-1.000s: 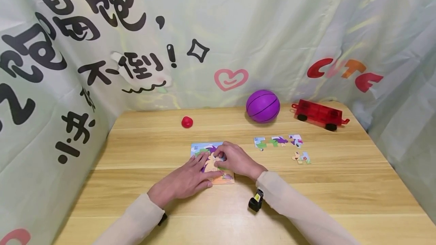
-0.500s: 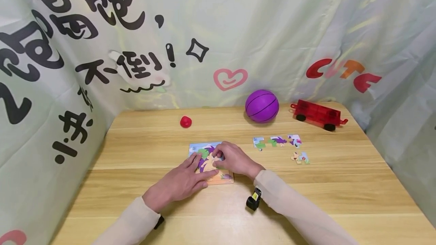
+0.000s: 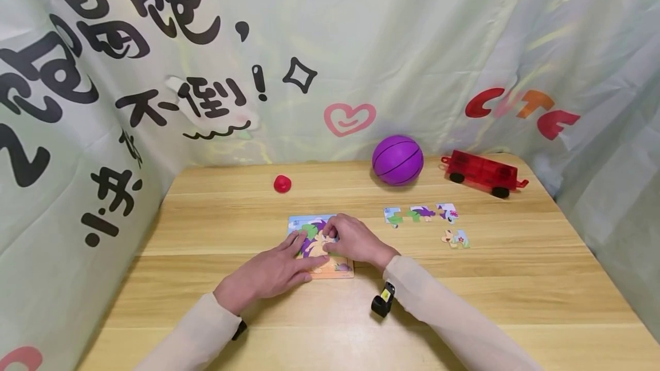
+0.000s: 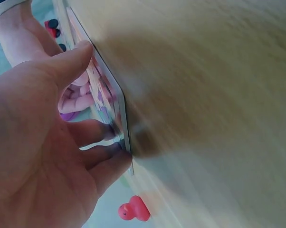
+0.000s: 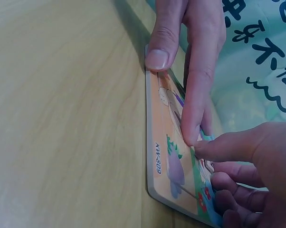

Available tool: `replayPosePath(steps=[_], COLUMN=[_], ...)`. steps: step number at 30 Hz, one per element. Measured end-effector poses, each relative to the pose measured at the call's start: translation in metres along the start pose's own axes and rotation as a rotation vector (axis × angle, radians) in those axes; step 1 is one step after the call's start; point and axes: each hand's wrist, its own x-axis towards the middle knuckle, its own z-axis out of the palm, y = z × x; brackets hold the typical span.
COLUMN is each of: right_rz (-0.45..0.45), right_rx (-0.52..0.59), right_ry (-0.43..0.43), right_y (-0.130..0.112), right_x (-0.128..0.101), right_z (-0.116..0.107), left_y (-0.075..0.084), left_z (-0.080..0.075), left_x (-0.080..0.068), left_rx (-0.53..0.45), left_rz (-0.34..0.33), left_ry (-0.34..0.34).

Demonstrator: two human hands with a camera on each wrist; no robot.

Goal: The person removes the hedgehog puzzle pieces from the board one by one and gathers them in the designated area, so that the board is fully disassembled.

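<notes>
A jigsaw puzzle board (image 3: 344, 272) with a cartoon picture lies flat on the table. My left hand (image 3: 265, 275) rests on its left side with fingers spread and fairly straight; in the left wrist view the thumb and fingertips touch the board near its edge. At the middle of the board, my right hand (image 3: 358, 242) has its fingers curled. In the right wrist view its thumb and fingers pinch a small puzzle piece (image 5: 208, 166) against the picture, mostly covered by the fingers. To the right lie several loose puzzle pieces (image 3: 423, 213).
A red rubber duck (image 4: 133, 209) sits behind the board to the left. Farther back stand a purple ball (image 3: 398, 160) and a red toy wagon (image 3: 482, 172) with black wheels. Printed cloth (image 3: 289, 27) hangs along the back and sides of the wooden table (image 3: 515, 302).
My left hand has slid slightly left, and more of the picture shows between the hands. The right hand stays at the same spot on the board.
</notes>
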Motion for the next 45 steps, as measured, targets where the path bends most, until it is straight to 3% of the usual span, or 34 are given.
replayPosePath(steps=[8,17,26,37,45], right_rz=[0.018,-0.036,0.019,0.003,-0.011], right_rx=[0.007,-0.008,0.014,0.128,0.208], right_ry=[-0.032,-0.041,-0.06,-0.094,-0.032], right_y=[-0.0014,-0.0016,-0.0023,0.0005,0.0046], right_x=[0.0002,-0.003,0.0002,0.0007,-0.001], right_z=[-0.0014,-0.0042,-0.0021,-0.0041,-0.0026], left_y=[0.0006,0.0025,0.0024,0.0033,0.0016], left_z=[0.0018,0.0013,0.0022,0.0029,0.0026], left_x=[0.0017,-0.0004,-0.001,-0.0012,-0.0016], left_rx=[0.034,0.061,0.055,0.063,0.015], left_rz=[-0.002,-0.009,-0.021,-0.009,-0.007], left_ry=[-0.002,0.0,0.003,0.011,-0.004])
